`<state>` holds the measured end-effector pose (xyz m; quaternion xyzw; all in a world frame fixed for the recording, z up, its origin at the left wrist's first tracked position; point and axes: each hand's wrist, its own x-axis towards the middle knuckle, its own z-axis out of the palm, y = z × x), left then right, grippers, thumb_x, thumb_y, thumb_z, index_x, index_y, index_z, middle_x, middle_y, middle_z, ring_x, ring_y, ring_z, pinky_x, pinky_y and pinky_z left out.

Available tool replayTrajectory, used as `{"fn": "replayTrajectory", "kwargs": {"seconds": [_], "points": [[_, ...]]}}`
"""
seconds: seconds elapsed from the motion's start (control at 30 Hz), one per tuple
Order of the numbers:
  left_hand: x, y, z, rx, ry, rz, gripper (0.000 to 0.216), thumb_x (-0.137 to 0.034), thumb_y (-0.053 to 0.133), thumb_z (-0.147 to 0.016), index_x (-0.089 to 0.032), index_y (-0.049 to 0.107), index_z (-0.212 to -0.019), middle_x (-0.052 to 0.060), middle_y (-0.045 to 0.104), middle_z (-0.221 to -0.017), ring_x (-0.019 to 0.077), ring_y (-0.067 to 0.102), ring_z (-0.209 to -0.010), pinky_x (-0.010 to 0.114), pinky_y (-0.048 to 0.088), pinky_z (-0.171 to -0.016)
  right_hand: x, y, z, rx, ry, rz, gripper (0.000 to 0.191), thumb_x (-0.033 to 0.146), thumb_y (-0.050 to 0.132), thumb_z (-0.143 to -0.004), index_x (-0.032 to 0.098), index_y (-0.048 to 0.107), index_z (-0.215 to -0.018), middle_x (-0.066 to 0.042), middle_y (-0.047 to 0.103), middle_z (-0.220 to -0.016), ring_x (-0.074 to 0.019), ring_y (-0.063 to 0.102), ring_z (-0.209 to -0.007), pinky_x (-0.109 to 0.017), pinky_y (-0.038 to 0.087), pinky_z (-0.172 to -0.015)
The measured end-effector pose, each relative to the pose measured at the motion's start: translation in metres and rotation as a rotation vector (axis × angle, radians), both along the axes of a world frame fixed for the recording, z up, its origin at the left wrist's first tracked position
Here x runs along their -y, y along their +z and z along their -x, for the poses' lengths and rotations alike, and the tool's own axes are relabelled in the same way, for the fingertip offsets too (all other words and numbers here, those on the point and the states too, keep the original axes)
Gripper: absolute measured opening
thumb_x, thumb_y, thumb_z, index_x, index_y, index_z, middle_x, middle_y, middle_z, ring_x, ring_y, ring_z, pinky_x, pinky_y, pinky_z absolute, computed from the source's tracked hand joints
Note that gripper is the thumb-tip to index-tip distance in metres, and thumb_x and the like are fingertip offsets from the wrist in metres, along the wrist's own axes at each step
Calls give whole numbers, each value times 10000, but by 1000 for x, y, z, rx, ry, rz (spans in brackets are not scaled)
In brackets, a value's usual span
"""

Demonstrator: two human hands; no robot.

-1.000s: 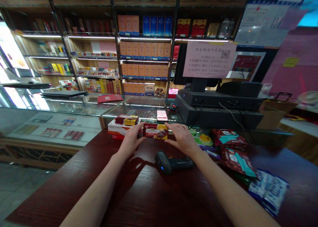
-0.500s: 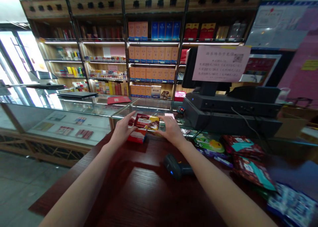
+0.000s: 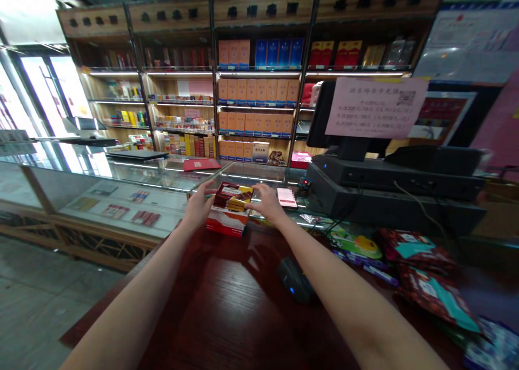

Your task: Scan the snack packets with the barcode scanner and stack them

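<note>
A small red-and-white open-topped carton (image 3: 227, 220) sits near the far edge of the dark wooden counter. Dark red and yellow snack packs (image 3: 233, 196) with chocolate pictures lie in a stack at its top. My left hand (image 3: 198, 207) is at the stack's left side, fingers stretched and thumb apart. On the opposite side, my right hand (image 3: 268, 203) has its fingers spread, with fingertips close to the packs' right edge. Whether the fingertips touch the packs is hard to tell. A black barcode scanner (image 3: 295, 281) lies near my right forearm, which partly covers it.
A monitor with a pink handwritten sign (image 3: 375, 108) stands on a black cash register unit (image 3: 389, 192). Brown snack bags (image 3: 436, 291) and a green packet (image 3: 357, 243) lie at right. Glass display cases (image 3: 117, 197) run left. A pink card (image 3: 287, 197) lies beyond my right hand.
The single pack held up between both hands has come down onto the stack at the carton. My fingers have spread apart around it. The view has shifted slightly left.
</note>
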<state>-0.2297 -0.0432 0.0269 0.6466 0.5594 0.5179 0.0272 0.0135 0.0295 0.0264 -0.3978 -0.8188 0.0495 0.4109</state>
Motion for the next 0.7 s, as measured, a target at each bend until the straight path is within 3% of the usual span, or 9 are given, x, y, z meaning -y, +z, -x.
{"fn": "replayTrajectory", "kwargs": {"seconds": [0.27, 0.5, 0.7], "points": [[-14, -17, 13, 41, -113, 16, 702, -84, 455, -707, -202, 466, -1398, 89, 708, -1216, 231, 643, -1180, 475, 476, -1039, -14, 0, 14, 12, -20, 172, 660, 387, 854, -679, 112, 647, -1243, -177, 634, -1295, -286, 570, -1244, -399, 411, -1077], [-20, -24, 16, 69, -96, 56, 762, -54, 439, -647, -198, 473, -1394, 86, 703, -1220, 231, 634, -1203, 478, 466, -1068, -18, 0, 15, -21, 0, 255, 594, 409, 863, -654, 200, 703, -1186, -115, 681, -1239, -305, 611, -1203, -424, 453, -1039], [-22, -27, 14, 113, -118, 55, 767, -49, 435, -644, -194, 463, -1396, 92, 694, -1236, 234, 624, -1224, 487, 453, -1087, -19, -3, 16, -25, -1, 296, 611, 435, 841, -681, 137, 702, -1196, -152, 683, -1262, -313, 633, -1186, -415, 473, -1025]]}}
